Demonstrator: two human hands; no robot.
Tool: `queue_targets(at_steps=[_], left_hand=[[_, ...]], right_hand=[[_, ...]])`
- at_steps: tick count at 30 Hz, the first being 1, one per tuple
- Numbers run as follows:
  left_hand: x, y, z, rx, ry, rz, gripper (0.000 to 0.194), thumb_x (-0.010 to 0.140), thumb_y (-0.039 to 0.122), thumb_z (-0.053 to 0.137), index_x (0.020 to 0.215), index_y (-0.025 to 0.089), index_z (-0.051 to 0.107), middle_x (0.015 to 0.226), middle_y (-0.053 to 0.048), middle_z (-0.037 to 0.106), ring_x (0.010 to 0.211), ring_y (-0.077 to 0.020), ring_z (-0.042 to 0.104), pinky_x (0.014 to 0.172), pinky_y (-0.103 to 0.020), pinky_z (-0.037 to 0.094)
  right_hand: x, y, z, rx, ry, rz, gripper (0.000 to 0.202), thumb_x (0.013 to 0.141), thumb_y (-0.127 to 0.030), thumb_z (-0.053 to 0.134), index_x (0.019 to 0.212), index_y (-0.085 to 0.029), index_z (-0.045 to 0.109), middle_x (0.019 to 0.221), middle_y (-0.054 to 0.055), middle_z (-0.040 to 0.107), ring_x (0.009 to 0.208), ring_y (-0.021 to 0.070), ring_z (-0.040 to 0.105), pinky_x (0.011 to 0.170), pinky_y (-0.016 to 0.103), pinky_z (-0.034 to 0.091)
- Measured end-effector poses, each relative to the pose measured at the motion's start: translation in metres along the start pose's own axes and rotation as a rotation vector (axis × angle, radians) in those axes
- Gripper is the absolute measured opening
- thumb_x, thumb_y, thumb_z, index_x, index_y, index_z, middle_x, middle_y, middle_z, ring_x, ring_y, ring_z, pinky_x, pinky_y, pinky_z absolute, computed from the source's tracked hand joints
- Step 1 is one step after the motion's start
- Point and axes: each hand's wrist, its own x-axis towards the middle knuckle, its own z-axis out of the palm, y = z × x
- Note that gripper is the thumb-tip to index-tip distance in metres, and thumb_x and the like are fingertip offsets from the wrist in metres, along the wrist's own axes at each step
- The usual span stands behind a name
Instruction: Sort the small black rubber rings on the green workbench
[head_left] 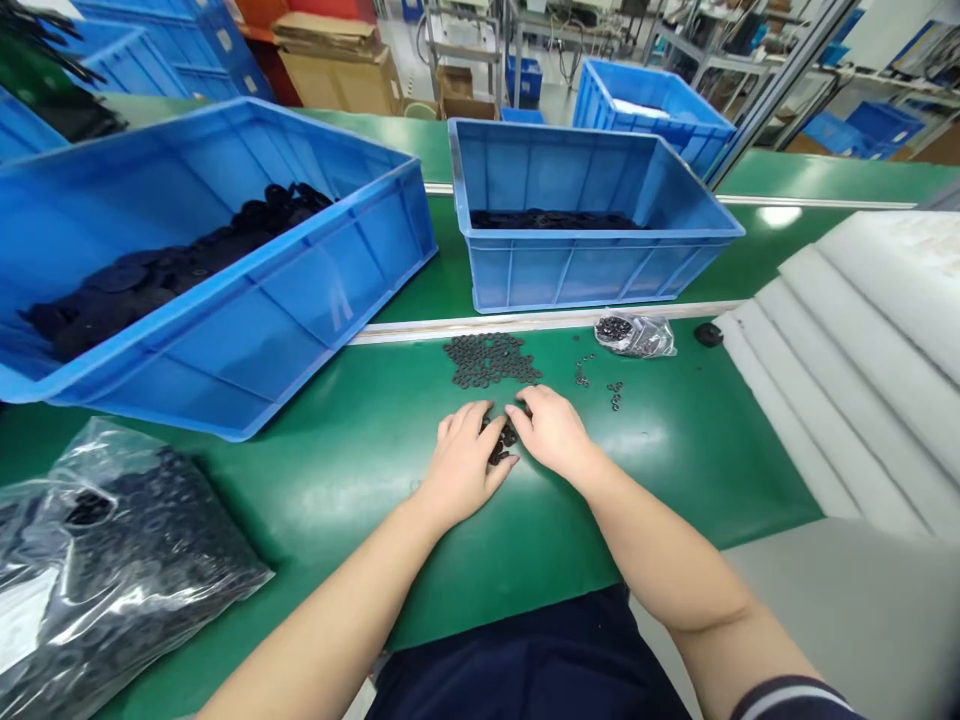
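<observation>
Small black rings (504, 440) lie in a loose heap on the green tabletop between my two hands. My left hand (466, 462) curves round the heap's left side, fingers spread and touching some of the rings. From the right, my right hand (553, 430) rests palm down at the heap's edge, thumb and forefinger apart. Part of the heap is hidden under the left fingers. Just beyond my hands, many dark rings (491, 360) lie flat, side by side, in a single-layer patch. A few tiny rings (615, 395) are scattered to the right of it.
A small clear bag of black parts (637, 335) lies at the back right, near a black round piece (708, 334). Two blue bins (330, 310) (585, 270) hold black parts. A large plastic bag (165, 550) sits left; white foam sheets (862, 350) stack right.
</observation>
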Motion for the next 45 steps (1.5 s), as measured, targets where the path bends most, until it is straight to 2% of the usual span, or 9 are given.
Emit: queue_targets(at_steps=[4,7,11,16,21,27,35,39,45], left_hand=[[-0.005,-0.007,0.001,-0.050,-0.039,0.016,0.079,0.086,0.052,0.062,0.150,0.014,0.035,0.156,-0.024,0.033,0.146,-0.0407,0.028,0.114,-0.061,0.029],[-0.006,-0.009,0.002,-0.064,-0.074,0.035,0.097,0.084,0.061,0.062,0.157,0.015,0.018,0.162,-0.024,0.021,0.151,-0.0400,0.017,0.118,-0.061,0.024],[-0.007,-0.010,0.004,-0.065,-0.085,0.062,0.102,0.084,0.062,0.062,0.158,0.013,0.011,0.163,-0.024,0.015,0.152,-0.0386,0.010,0.120,-0.061,0.021],[-0.006,-0.008,0.006,-0.103,-0.099,0.079,0.098,0.086,0.060,0.061,0.158,0.014,0.013,0.164,-0.024,0.014,0.152,-0.0395,0.009,0.119,-0.062,0.024],[-0.008,-0.015,0.002,-0.127,-0.112,0.071,0.094,0.085,0.064,0.059,0.155,0.013,0.024,0.163,-0.024,0.019,0.151,-0.0410,0.015,0.118,-0.063,0.026],[-0.009,-0.028,-0.013,-0.149,-0.026,-0.003,0.059,0.097,0.049,0.048,0.146,0.017,0.043,0.153,-0.019,0.042,0.145,-0.0364,0.033,0.115,-0.059,0.035],[-0.010,-0.007,-0.010,-0.026,-0.185,0.071,0.085,0.089,0.057,0.058,0.157,0.018,0.024,0.166,-0.019,0.009,0.152,-0.0401,0.007,0.120,-0.065,0.014],[-0.012,-0.002,-0.011,-0.041,-0.211,0.115,0.085,0.087,0.059,0.060,0.155,0.019,0.029,0.166,-0.017,0.009,0.152,-0.0399,0.004,0.120,-0.065,0.013],[-0.013,0.001,-0.014,-0.117,-0.208,0.184,0.074,0.086,0.056,0.064,0.147,0.020,0.045,0.163,-0.016,0.023,0.151,-0.0404,0.012,0.120,-0.066,0.017]], right_hand=[[-0.003,0.011,-0.020,-0.069,-0.107,0.039,0.020,0.095,-0.035,0.058,0.101,-0.018,0.066,0.095,0.010,0.068,0.085,0.0229,0.064,0.077,0.033,0.047],[-0.009,0.027,-0.041,-0.068,-0.247,0.044,0.033,0.081,-0.043,0.076,0.102,-0.019,0.066,0.087,0.006,0.067,0.076,0.0214,0.063,0.068,0.031,0.045],[-0.014,0.031,-0.051,-0.009,-0.390,0.034,0.053,0.066,-0.028,0.089,0.111,-0.020,0.062,0.088,0.003,0.065,0.079,0.0204,0.062,0.069,0.029,0.045],[-0.015,0.015,-0.033,0.084,-0.400,-0.076,0.044,0.074,-0.014,0.081,0.113,-0.018,0.060,0.097,0.005,0.062,0.087,0.0198,0.059,0.078,0.031,0.046],[-0.010,0.009,-0.021,0.181,-0.357,-0.188,0.021,0.082,-0.011,0.072,0.100,-0.018,0.064,0.087,0.003,0.061,0.080,0.0170,0.056,0.076,0.030,0.045],[-0.001,0.027,-0.020,0.217,-0.195,-0.209,0.016,0.090,-0.013,0.061,0.102,-0.019,0.069,0.087,0.003,0.066,0.081,0.0162,0.059,0.080,0.029,0.046],[0.005,0.046,-0.029,0.188,-0.127,-0.130,0.013,0.085,-0.011,0.062,0.094,-0.017,0.070,0.082,0.002,0.068,0.071,0.0136,0.059,0.072,0.026,0.045],[0.005,0.047,-0.033,0.193,-0.177,-0.074,0.008,0.085,-0.012,0.065,0.089,-0.017,0.070,0.076,0.000,0.067,0.068,0.0127,0.059,0.068,0.025,0.043],[0.001,0.038,-0.034,0.245,-0.300,-0.076,0.018,0.076,-0.007,0.073,0.090,-0.017,0.070,0.073,-0.002,0.066,0.066,0.0106,0.058,0.068,0.023,0.042]])
